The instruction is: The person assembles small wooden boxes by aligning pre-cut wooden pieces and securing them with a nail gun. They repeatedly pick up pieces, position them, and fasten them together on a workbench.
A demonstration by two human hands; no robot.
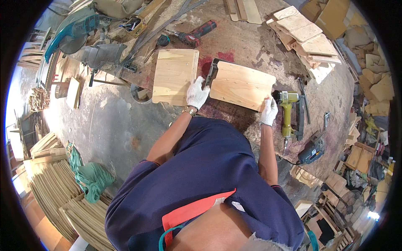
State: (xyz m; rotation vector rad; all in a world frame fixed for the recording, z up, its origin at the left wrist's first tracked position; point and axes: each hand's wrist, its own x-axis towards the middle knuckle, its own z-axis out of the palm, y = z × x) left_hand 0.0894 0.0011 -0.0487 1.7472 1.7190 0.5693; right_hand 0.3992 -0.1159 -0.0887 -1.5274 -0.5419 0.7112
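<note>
Directly in front of me, a pale wooden board (243,83) with rounded corners lies over a dark frame-like piece (212,69), whose edge shows at its left end. My right hand (269,112), in a white glove, grips the board's near right corner. My left hand (197,94), also gloved, rests at the right edge of a stack of wooden boards (173,77). Its fingers are apart, in the gap between the stack and the single board. A green nail gun (287,113) lies on the table just right of my right hand.
A red and black cordless drill (194,35) lies beyond the boards. At the far right is a pile of wooden boards (305,37). A jigsaw-like power tool (312,150) sits near the right table edge. A teal miter saw (75,33) stands at far left.
</note>
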